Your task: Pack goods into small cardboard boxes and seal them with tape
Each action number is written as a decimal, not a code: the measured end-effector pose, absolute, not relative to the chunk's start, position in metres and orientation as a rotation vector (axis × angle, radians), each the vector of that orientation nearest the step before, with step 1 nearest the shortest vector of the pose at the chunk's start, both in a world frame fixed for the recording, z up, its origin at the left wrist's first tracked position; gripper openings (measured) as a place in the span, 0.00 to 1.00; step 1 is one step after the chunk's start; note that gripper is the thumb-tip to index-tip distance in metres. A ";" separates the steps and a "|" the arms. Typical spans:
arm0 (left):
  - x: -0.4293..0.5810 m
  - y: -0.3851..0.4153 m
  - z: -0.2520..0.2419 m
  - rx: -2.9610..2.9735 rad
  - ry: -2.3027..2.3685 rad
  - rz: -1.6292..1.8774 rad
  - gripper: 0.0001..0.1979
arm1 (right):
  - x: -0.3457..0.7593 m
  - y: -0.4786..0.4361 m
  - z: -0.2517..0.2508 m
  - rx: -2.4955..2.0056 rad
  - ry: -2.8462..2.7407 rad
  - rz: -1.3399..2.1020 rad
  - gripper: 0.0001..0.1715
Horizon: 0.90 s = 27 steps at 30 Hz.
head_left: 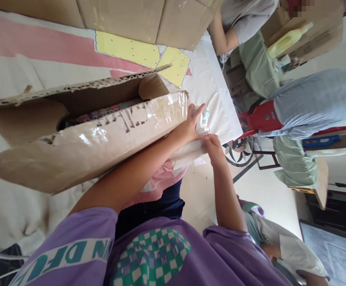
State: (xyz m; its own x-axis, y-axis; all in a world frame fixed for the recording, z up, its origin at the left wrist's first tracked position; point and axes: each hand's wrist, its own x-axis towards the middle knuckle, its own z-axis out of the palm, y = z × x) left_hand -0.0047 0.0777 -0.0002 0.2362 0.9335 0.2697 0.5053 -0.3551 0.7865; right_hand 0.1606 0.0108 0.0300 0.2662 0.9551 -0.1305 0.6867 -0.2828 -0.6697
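Observation:
A large cardboard box (pixel 80 147), wrapped in glossy clear tape, lies across the middle with one flap (pixel 71 89) standing open. My left hand (pixel 190 125) rests on the box's right end, its fingers stretched out flat against the taped cardboard. Just beyond the fingertips sits a small white and teal object (pixel 204 119). My right hand (pixel 212 143) is closed in a pinch right under that object, at the box's corner. What it pinches is too small to make out. Both arms come out of purple sleeves.
A white sheet (pixel 217 95) covers the surface under the box, with yellow dotted cards (pixel 128 49) and more cardboard boxes (pixel 125 16) beyond. Other people sit at the right, near a red object (pixel 262 119) and a yellow bottle (pixel 286 41). Another person is at the lower right.

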 end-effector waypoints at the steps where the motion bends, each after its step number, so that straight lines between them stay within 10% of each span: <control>1: -0.005 0.077 0.000 1.954 1.310 1.021 0.58 | 0.158 0.009 0.025 -2.075 -1.527 0.632 0.14; 11: -0.020 0.062 0.018 2.069 1.369 0.951 0.57 | 0.159 -0.043 0.032 -1.669 -1.318 0.645 0.17; 21: -0.054 -0.102 0.003 2.304 1.481 0.702 0.32 | 0.123 -0.085 0.063 -1.451 -1.303 0.893 0.17; 27: -0.091 -0.126 0.033 1.666 1.224 1.137 0.16 | 0.091 -0.122 0.078 -1.210 -1.437 1.123 0.16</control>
